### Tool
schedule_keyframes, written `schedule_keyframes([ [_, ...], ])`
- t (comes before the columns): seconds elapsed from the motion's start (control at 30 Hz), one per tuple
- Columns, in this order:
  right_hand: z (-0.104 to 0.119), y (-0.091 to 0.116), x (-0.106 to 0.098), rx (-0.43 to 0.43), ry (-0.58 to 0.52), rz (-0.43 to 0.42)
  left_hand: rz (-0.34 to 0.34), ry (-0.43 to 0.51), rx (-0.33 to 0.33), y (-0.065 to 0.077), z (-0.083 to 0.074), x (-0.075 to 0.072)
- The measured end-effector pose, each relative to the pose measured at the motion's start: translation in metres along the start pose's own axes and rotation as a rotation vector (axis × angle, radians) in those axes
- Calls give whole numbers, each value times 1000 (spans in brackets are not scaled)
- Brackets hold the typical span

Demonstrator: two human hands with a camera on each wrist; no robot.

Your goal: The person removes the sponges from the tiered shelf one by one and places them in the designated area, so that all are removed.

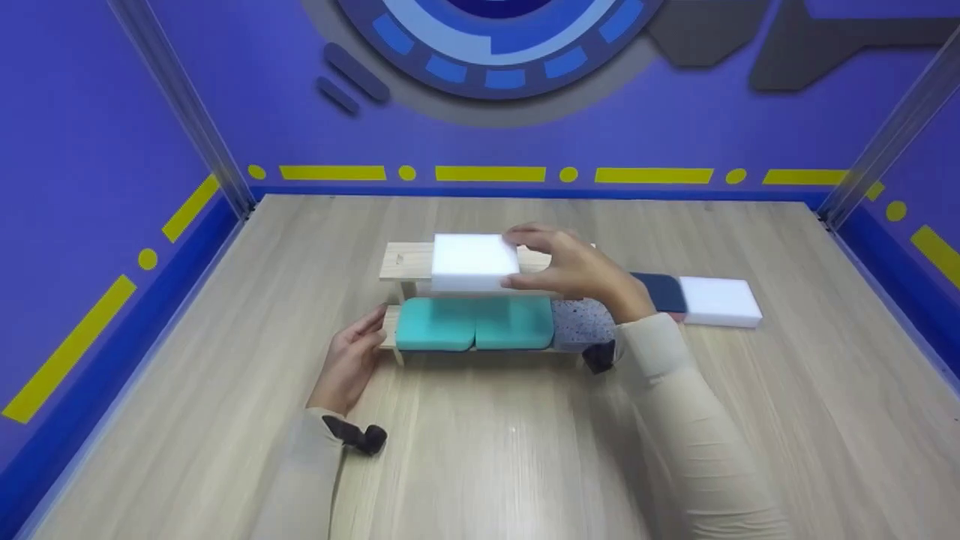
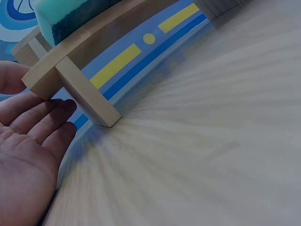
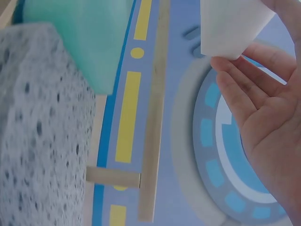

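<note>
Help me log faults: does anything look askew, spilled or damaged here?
Nothing stands out. The two green sponges and the speckled block sit side by side on the front shelf; the right hand holds a white block, and no spill or damage shows.

It's a booth (image 1: 67, 142) — blue printed panels (image 1: 262, 112) meet metal posts (image 1: 184, 105).

A blue-violet back wall (image 1: 480, 150) spans the top of the frame, printed with a concentric ring emblem (image 1: 506, 79) at upper middle, dark grey shapes (image 1: 709, 34) at upper right and a row of yellow bars and dots (image 1: 491, 174) along its foot. Matching side walls, left (image 1: 67, 150) and right (image 1: 934, 184), meet it at grey corner posts (image 1: 187, 105). Below, a pale wood-grain tabletop (image 1: 187, 360) spreads toward the lower edge, with soft light giving a faint sheen at lower middle.
</note>
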State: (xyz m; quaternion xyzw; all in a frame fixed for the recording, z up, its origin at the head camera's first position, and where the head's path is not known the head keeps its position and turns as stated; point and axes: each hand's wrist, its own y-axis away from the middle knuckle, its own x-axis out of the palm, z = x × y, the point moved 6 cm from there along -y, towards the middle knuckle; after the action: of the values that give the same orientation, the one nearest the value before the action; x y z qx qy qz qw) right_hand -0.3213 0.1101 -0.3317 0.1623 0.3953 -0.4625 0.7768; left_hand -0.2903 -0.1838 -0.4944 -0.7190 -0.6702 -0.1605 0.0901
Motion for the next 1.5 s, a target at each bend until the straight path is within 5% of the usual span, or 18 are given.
schedule_keyframes([
  [1.5, -41, 58, -47, 19, -33, -39, -11, 6, -14, 0, 2, 0],
])
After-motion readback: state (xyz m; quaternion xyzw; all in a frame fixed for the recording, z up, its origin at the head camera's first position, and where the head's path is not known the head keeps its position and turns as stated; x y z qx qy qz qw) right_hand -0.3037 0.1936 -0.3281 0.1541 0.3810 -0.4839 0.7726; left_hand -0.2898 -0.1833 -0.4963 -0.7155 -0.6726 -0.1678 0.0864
